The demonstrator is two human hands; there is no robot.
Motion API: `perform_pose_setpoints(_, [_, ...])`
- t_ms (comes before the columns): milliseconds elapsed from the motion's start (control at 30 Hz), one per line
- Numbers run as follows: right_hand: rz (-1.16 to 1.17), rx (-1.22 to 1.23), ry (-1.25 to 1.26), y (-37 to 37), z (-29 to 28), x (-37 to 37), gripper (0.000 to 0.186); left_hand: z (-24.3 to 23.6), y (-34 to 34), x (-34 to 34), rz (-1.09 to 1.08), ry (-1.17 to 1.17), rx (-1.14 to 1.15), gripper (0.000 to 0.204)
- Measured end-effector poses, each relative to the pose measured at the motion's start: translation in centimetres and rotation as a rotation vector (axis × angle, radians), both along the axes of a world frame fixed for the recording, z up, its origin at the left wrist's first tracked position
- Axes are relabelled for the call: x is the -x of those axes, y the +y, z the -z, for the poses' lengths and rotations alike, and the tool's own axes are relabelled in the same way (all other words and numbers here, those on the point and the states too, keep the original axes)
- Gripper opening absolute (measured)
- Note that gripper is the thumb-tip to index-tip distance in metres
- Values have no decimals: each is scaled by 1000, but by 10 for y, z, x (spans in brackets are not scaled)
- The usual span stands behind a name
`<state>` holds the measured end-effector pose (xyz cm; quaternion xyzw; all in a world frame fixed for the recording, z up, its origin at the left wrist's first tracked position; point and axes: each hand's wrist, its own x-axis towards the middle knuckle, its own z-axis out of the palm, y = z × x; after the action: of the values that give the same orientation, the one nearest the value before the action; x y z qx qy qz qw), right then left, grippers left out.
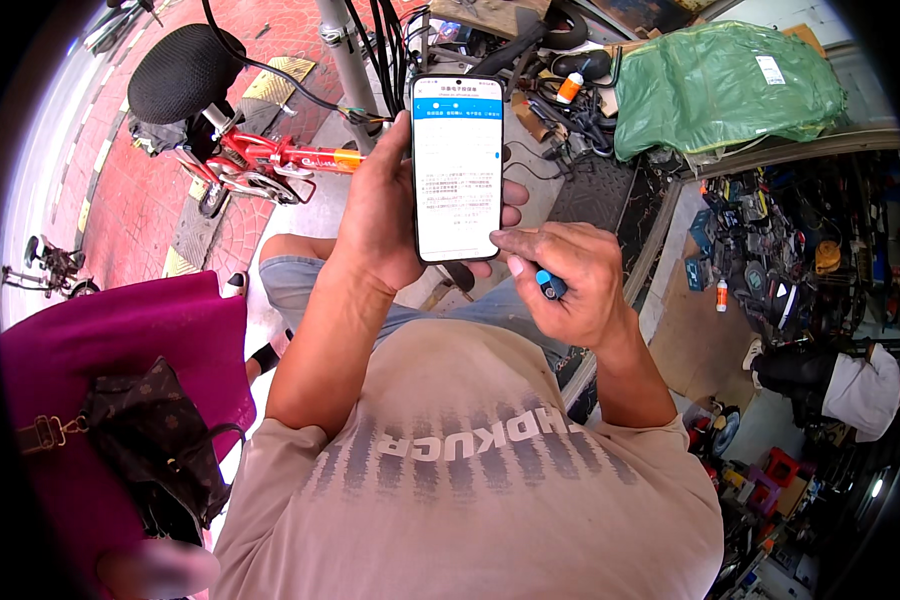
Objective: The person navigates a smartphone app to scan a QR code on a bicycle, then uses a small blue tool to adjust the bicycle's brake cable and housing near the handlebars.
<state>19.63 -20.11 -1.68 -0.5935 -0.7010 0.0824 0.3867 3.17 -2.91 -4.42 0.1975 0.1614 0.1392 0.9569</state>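
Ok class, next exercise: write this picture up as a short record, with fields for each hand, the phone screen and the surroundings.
Left hand: holding a phone
Screen: lit, mostly white, blue band near the top
Right hand: gripping a blue-ended object, index fingertip at the screen's lower right corner; contact unclear
Upper left: red bicycle
Lower left: brown bag, purple fabric
Upper right: green plastic-covered bundle

The phone screen is white, banded blue; the bicycle at ten o'clock is red, the sheeting at two green.
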Motion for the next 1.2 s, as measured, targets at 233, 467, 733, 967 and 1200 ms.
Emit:
perform_pose_setpoints(233, [-5,13,7,-2,2,0,18,0,0,0,-10,1,-2,88])
perform_pose_setpoints(467, [-19,-13,-10,1,3,1,19,-2,-1,0,-12,7,-10,87])
perform_pose_setpoints(733, [-21,0,-12,0,1,0,17,-2,-1,-1,-13,22,-6,86])
perform_pose_setpoints(967, [-24,-23,16,15,3,2,29,11,1,3,8,-122,6,85])
perform_pose_setpoints(1200, [114,48,115,18,-5,13,66,1,-4,6,-60,14,9,84])
